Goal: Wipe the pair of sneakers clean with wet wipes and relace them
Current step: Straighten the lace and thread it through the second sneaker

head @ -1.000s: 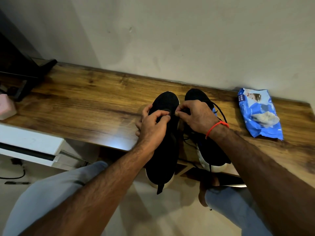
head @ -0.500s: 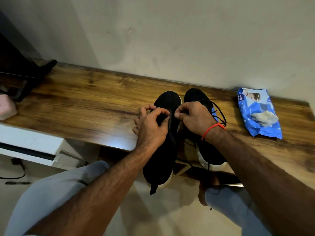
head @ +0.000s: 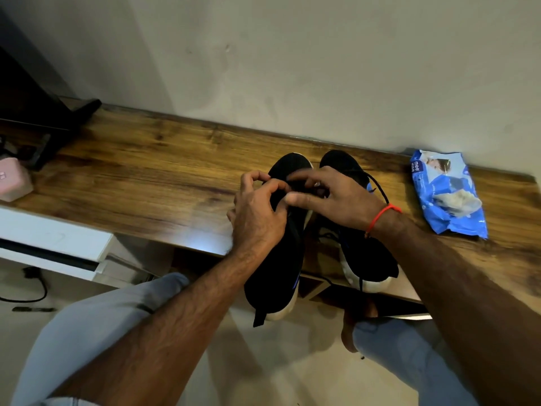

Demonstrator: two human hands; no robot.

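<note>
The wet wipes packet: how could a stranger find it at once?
Follow the brown wooden tabletop to its right end by the wall. The blue and white plastic wipes packet lies there, right of the two black sneakers; it alone is blue and crinkled.

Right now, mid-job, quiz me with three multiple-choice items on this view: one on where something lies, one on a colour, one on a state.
1. Where does the wet wipes pack lie?
A. on the floor by the cable
B. on the wooden table, right of the sneakers
C. on the person's lap

2. What colour is the thread on the right hand's wrist?
A. red-orange
B. green
C. white

3. What are the hands doing?
A. both rest flat on the table
B. one pulls a wipe from the pack
C. both work with curled fingers over the left sneaker

Answers: B, the blue pack sits on the wood beside the right sneaker. A, a red-orange band circles that wrist. C, the left hand and the right meet above that shoe's lacing area.
</note>
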